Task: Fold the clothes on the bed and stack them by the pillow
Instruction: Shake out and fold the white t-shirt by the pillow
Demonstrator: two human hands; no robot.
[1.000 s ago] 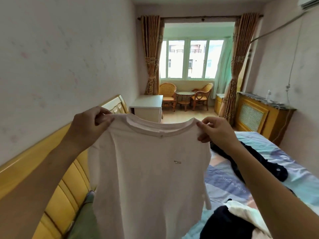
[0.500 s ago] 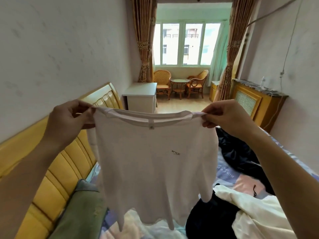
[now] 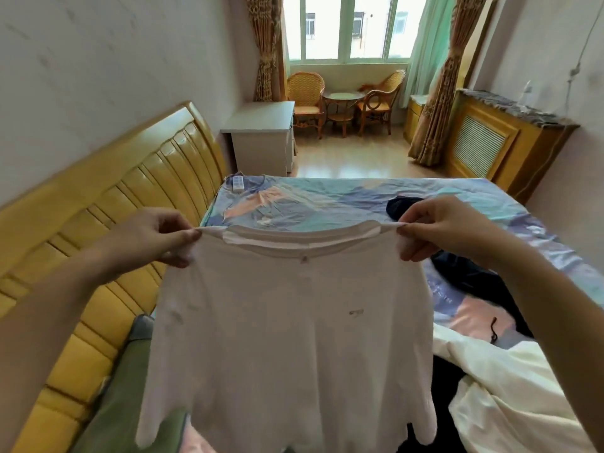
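Hanging spread in the air above the bed (image 3: 327,197), a white T-shirt (image 3: 287,322) is held up by its two shoulders, neckline uppermost and hem dangling low over the near end of the mattress. The left hand (image 3: 147,238) pinches the shirt's left shoulder seam, thumb and forefinger closed on the fabric with the other fingers curled beneath. The right hand (image 3: 438,230) pinches the opposite shoulder in the same way, fingers bent round a fold of cloth. Between the two hands the collar band sags in a shallow curve, with a small tab at its centre; any wording on that tab is too small to read. A small dark mark shows on the chest of the shirt, too blurred to make out as lettering.

On the bed, to the right of the shirt, lies a dark garment (image 3: 470,276), partly hidden by the right forearm, and nearer the camera a cream-coloured garment (image 3: 510,397) is heaped in folds. A green pillow (image 3: 121,393) lies against the yellow headboard (image 3: 108,204) at the bed's left side, partly behind the shirt. The bedsheet has patches of blue, pink and teal, with faint printed characters near the right edge of the shirt that cannot be read. At the far left corner of the bed rests a small white remote control (image 3: 237,184). Beyond the bed stand a white bedside cabinet (image 3: 261,138) and two wicker chairs (image 3: 305,96) round a small table below the window.
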